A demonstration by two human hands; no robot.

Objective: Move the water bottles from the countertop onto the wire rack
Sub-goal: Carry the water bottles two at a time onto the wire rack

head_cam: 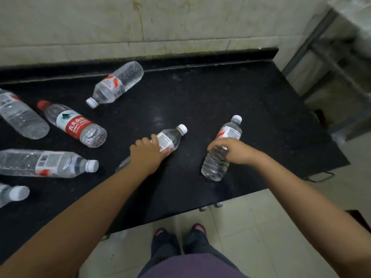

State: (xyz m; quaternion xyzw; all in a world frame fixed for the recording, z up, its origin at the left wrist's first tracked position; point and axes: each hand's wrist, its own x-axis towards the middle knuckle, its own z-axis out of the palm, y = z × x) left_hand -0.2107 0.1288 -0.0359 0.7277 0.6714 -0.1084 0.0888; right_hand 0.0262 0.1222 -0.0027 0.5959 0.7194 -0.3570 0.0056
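Observation:
Several clear water bottles lie on the black countertop (200, 97). My left hand (145, 153) grips a white-capped bottle (172, 136) lying near the counter's middle, cap pointing up and right. My right hand (232, 150) grips another white-capped bottle (220, 157) around its middle, to the right. A bottle with a red label and red cap (74, 123) lies at the left. Another white-capped bottle (118, 83) lies near the back edge. More bottles lie at the far left: one at the upper edge (20, 115) and one lower down (46, 163).
A metal rack (329, 49) stands blurred at the upper right, beyond the counter's right end. A tiled wall (140, 27) runs behind the counter. Below the front edge are pale floor tiles (261, 227) and my feet (180, 233). A bottle's cap end (14, 194) pokes in at lower left.

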